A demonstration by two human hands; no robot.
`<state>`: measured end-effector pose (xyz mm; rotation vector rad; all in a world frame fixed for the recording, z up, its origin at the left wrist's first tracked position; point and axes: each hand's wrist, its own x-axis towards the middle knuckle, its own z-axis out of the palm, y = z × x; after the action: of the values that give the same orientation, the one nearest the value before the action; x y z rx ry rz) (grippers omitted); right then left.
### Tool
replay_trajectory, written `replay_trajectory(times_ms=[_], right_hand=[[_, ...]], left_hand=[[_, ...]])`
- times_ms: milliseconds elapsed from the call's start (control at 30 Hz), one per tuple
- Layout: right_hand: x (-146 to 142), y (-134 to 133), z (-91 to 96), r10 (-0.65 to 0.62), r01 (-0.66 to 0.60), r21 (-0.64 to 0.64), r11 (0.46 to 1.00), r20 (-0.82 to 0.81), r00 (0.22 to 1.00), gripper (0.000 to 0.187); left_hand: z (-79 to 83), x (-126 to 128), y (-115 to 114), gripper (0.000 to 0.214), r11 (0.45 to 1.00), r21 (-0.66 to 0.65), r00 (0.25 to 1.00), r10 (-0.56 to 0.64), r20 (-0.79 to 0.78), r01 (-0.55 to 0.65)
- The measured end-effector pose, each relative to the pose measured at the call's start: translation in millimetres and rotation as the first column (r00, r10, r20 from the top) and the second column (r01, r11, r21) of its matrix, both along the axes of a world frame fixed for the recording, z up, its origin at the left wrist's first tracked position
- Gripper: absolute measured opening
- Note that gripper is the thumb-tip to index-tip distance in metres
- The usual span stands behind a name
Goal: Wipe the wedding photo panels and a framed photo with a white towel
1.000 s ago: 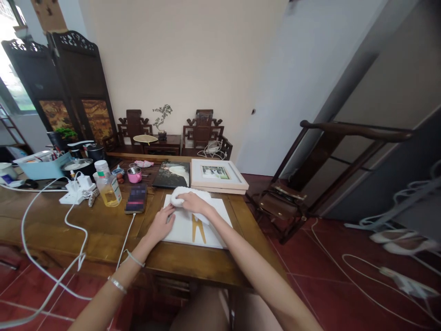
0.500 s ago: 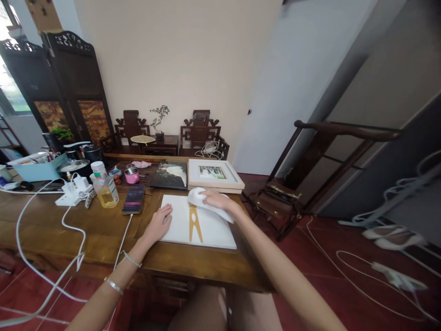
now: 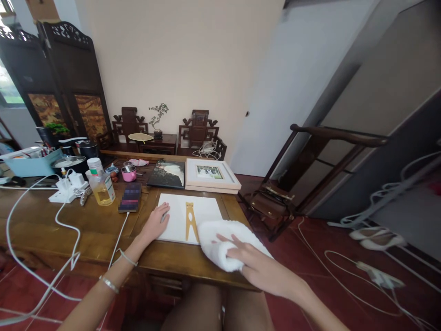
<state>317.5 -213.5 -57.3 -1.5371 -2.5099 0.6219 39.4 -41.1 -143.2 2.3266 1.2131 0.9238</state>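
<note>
A flat white board (image 3: 210,209) lies near the table's front edge, with a yellow two-legged shape with a cat-like top (image 3: 189,218) on its middle. My left hand (image 3: 159,221) rests on the left side of the board, palm down with fingers stretched out and holding nothing. In my right hand (image 3: 246,257) is a fluffy white towel (image 3: 220,232), bunched under the fingers and spreading past the table's front right edge. It covers the board's lower right corner.
Behind the board lie a white picture frame (image 3: 225,178) and a dark picture (image 3: 166,174). Left of it are a phone (image 3: 130,197) on a cable, a bottle of yellow liquid (image 3: 101,184), a pink cup (image 3: 128,173) and a power strip (image 3: 67,191). A wooden chair (image 3: 275,202) stands right.
My right hand has pulled the towel from the board's far edge toward me and to the right, past its near corner. My left hand stays on the board.
</note>
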Motion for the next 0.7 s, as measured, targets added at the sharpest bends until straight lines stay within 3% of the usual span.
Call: replay_trajectory(times_ms=[133,300,467,567,700], right_hand=[[5.0,11.4,-4.4,-0.034,0.034,0.008,0.999,-0.016,0.999,0.055],[14.0,80.8,-22.3,-0.109,0.110,0.078,0.991,-0.016,0.994,0.054],[8.0,143.6,-31.2,-0.054,0.053,0.160,0.986,0.000,0.999,0.051],[3.7,150.0,-32.5,-0.061,0.061,0.176,0.983,-0.001,0.998,0.050],[3.0,115.8,-28.3,-0.016,0.014,0.134,0.991,0.011,1.000,0.050]], left_hand=[[-0.7,0.0,0.2,0.040,1.000,0.003,1.000,-0.003,0.010,0.003],[-0.3,-0.5,0.4,0.040,1.000,0.008,1.000,-0.006,0.012,0.006],[0.4,-1.8,1.4,0.040,1.000,0.007,1.000,-0.011,0.006,0.011],[0.5,-2.4,1.8,0.041,1.000,0.009,1.000,-0.015,0.002,0.015],[0.1,-2.0,1.8,0.043,1.000,0.006,1.000,-0.015,-0.006,0.015]])
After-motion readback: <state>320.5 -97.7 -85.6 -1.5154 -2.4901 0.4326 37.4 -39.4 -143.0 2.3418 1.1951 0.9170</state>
